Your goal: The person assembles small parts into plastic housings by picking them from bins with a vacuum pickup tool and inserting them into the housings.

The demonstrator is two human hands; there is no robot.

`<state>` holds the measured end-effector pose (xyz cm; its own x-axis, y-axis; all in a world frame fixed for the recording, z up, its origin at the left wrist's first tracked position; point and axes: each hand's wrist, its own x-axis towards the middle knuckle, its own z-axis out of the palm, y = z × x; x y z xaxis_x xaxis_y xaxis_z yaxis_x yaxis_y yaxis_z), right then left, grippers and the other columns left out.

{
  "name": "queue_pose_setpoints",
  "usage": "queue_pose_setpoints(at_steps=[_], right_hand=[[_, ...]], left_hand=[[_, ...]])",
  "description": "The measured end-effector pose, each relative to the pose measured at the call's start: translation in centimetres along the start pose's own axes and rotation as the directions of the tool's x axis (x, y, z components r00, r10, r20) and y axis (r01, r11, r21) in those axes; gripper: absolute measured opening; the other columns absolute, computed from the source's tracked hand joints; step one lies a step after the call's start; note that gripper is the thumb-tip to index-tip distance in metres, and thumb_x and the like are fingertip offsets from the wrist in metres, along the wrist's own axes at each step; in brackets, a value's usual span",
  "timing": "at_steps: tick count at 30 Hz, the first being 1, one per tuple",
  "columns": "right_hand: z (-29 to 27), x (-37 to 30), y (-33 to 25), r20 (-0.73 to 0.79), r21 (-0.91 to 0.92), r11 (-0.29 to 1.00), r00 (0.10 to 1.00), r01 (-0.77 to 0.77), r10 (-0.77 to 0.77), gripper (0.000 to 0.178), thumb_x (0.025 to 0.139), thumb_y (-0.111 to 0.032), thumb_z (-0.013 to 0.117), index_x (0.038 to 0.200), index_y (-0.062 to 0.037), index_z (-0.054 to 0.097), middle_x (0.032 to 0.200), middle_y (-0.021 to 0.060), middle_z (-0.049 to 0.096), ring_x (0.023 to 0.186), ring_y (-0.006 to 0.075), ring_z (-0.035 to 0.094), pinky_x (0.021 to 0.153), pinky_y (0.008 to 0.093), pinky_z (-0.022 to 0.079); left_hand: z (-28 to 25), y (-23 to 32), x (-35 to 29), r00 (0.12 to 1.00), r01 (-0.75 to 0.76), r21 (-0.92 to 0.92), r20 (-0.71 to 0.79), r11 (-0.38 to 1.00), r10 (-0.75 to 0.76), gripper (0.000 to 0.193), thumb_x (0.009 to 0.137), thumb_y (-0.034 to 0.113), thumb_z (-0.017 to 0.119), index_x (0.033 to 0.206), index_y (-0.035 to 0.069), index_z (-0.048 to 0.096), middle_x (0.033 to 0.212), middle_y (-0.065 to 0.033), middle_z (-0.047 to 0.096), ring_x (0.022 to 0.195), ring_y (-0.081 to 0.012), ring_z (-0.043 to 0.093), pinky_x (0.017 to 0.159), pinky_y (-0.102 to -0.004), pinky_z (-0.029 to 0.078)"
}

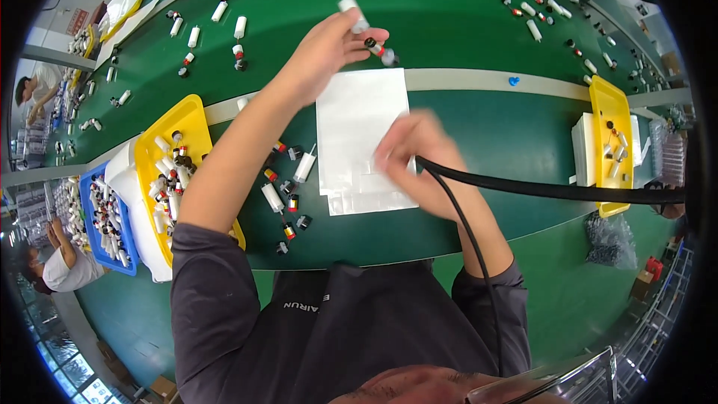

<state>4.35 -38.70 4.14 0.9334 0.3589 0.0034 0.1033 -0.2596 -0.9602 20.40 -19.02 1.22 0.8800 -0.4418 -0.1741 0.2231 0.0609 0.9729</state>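
Observation:
Out over the green bench, my left hand (321,56) closes on a small white cylinder (353,15) with a clear end. A black, red and grey fitting (381,51) shows by the same hand's fingertips; whether it joins the cylinder is hidden. Motion smears my right hand (419,153), which is over the right side of the stacked white sheets (355,135); I cannot tell whether it holds anything. Left of the sheets lie several loose white cylinders (272,198) and black, red and yellow fittings (293,203).
A yellow tray (196,116) of similar parts and a blue tray (129,243) stand at the left. Another yellow tray (600,93) is at the right. Black cables (553,191) cross before my right wrist. A blue piece (514,81) lies on the pale strip. Other people sit at far left.

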Motion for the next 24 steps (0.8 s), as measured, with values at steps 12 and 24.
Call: queue_pose_setpoints(at_steps=[12, 24], right_hand=[[4.8, 4.3, 1.3, -0.334, -0.087, 0.988, 0.93, 0.128, -0.15, 0.086, 0.083, -0.005, 0.076, 0.154, -0.0062, 0.028, 0.091, 0.0027, 0.066, 0.093, 0.0168, 0.067, 0.104, 0.0446, 0.046], [3.4, 5.2, 3.7, -0.44, 0.541, 0.84, 0.869, 0.053, 0.228, 0.064, 0.092, 0.006, 0.064, 0.148, -0.0017, 0.033, 0.106, 0.0128, 0.07, 0.095, 0.0138, 0.068, 0.085, 0.028, 0.053]], left_hand=[[3.0, -2.6, -8.5, 0.974, 0.22, -0.737, 0.129, 0.639, -0.187, 0.058, 0.107, 0.056, 0.031, 0.127, 0.005, 0.049, 0.146, -0.015, 0.05, 0.132, -0.0263, 0.044, 0.116, -0.0457, 0.031], [2.7, -5.3, -7.4, 0.985, 0.036, -0.371, 0.168, 0.928, 0.029, 0.039, 0.105, 0.016, 0.053, 0.142, 0.003, 0.051, 0.141, -0.009, 0.056, 0.13, -0.0202, 0.052, 0.117, -0.0386, 0.036]])
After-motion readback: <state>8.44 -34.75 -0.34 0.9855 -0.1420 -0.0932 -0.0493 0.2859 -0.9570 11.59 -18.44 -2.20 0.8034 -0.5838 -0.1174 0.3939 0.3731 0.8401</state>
